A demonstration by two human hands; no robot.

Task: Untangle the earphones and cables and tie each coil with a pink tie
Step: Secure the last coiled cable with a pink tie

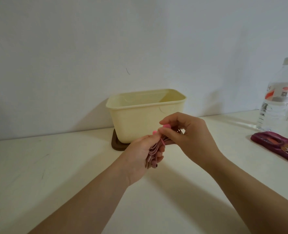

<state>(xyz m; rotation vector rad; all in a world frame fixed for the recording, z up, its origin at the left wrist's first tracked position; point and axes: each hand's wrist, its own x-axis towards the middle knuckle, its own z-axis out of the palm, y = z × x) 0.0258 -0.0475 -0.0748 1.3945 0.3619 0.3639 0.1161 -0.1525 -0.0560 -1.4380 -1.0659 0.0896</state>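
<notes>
Pink earphones [154, 151] sit gripped in your left hand [139, 153], your right hand [188, 133] pinches the tie [165, 126], maybe half wrapped; pull it snug.

Pink earphones [154, 153], cream box [139, 122], brown lid [117, 144]

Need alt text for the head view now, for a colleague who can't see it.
The left hand grips a coiled pink earphone cable above a white table while the right hand pinches a pink tie at its top. Behind stands an open cream box on a brown lid; a water bottle and a maroon phone case are at right.
</notes>
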